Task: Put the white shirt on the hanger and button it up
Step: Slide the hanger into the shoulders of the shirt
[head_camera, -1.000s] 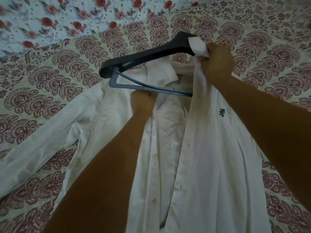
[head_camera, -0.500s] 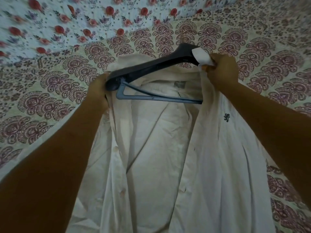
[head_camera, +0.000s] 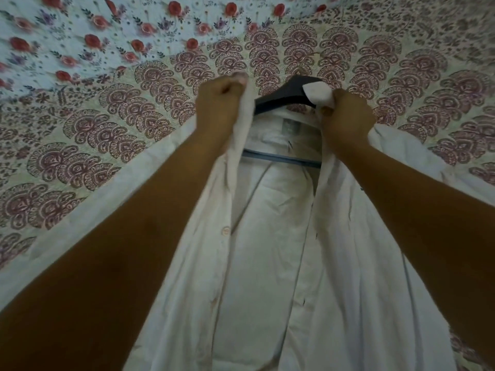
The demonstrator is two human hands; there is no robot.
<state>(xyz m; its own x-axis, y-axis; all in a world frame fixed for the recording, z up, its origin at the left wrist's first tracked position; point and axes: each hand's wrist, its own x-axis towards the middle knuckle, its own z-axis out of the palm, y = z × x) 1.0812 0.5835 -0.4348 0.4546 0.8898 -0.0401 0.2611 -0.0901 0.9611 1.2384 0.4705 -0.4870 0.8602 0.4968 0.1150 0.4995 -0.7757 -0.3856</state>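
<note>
The white shirt (head_camera: pixel 270 263) lies open-fronted on the patterned bedspread, its collar at the far end. A dark hanger (head_camera: pixel 284 96) sits inside the shoulders; only its middle part and the lower bar (head_camera: pixel 281 158) show. My left hand (head_camera: pixel 218 108) grips the left collar edge of the shirt in a fist. My right hand (head_camera: pixel 345 117) grips the right collar edge, with a fold of white cloth poking above the fingers against the hanger. A button (head_camera: pixel 225 231) shows on the left placket. The hanger's hook is hidden.
The bedspread (head_camera: pixel 93 156) with red-brown paisley print covers the whole surface around the shirt. A floral blue sheet (head_camera: pixel 107 28) lies at the far left. The shirt's left sleeve (head_camera: pixel 80 223) stretches out to the left beneath my forearm.
My left hand moved right from the hanger's left end and pulled the left shoulder of the shirt over it. The hanger's left arm is now covered. My right hand kept its hold.
</note>
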